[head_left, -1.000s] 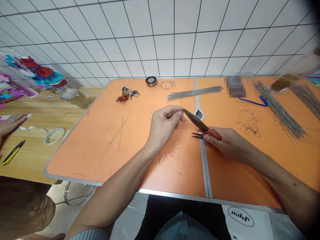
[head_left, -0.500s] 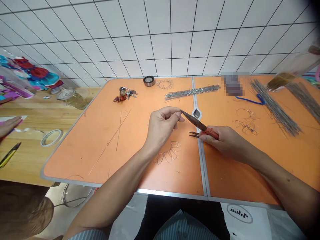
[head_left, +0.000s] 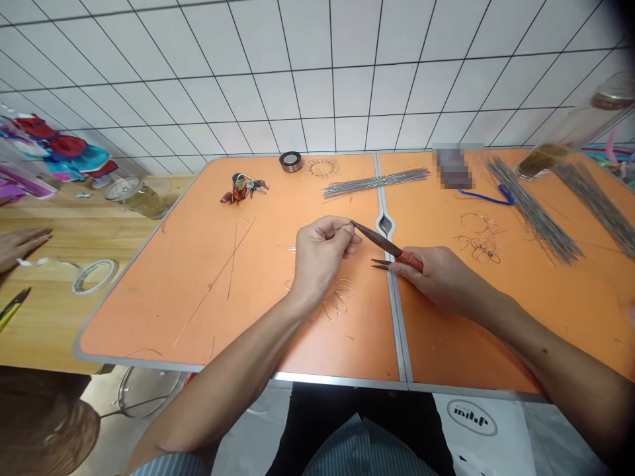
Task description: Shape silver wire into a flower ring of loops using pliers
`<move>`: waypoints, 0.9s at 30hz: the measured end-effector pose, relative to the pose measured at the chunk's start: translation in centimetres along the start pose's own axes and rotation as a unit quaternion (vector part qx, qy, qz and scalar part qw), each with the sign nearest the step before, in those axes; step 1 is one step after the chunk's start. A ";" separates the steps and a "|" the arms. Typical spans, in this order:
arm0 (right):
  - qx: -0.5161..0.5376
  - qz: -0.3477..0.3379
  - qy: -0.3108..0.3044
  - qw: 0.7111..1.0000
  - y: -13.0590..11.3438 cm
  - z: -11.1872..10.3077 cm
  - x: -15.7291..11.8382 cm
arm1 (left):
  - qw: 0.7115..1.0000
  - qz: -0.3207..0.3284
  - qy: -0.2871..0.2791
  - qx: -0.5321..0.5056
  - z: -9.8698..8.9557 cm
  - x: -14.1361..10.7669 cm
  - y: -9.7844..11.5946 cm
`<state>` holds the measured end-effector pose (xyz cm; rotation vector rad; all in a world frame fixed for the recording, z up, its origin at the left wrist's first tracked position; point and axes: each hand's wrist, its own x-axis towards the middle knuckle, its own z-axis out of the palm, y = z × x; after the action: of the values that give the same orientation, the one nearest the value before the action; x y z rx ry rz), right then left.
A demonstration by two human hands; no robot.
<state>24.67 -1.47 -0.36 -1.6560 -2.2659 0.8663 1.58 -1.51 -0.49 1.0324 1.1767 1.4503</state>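
Observation:
My right hand point(head_left: 439, 271) grips red-handled pliers point(head_left: 381, 239), their dark jaws reaching up and left to my left fingertips. Below that hand's thumb, pointed metal tips of a second tool point(head_left: 381, 264) stick out. My left hand point(head_left: 322, 254) is pinched at the pliers' tip; what lies between its fingers is too small to make out. Under my left wrist, a looped wire piece point(head_left: 337, 301) rests on the orange table point(head_left: 188, 264), partly hidden.
Wire bundles point(head_left: 377, 183) point(head_left: 536, 211) lie at the back and right. Wire loops point(head_left: 481, 248), keys point(head_left: 248, 188), black tape point(head_left: 290, 161) and long wires point(head_left: 218, 274) are around. Another person's hand point(head_left: 22, 246) is on the wooden table point(head_left: 49, 330) at left, near white tape point(head_left: 94, 276).
The view has shifted slightly. My hands and the pliers hold nearly the same pose. The other person's hand at the left rests farther into view.

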 end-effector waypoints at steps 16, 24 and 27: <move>-0.087 -0.015 0.052 0.995 -0.6 -0.8 -0.3 | 0.995 -0.053 -0.029 -0.080 -0.8 1.3 1.1; -0.086 0.000 0.052 0.995 -0.6 -0.6 -0.5 | 0.989 -0.086 -0.070 -0.095 -0.6 0.8 1.2; -0.087 -0.007 0.055 0.995 -0.5 -0.4 -0.5 | 0.992 -0.068 -0.075 -0.076 -0.5 0.7 1.1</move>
<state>24.66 -1.88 0.35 -1.7092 -2.3320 0.5736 0.79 -1.03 0.52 0.9222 0.9934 1.3111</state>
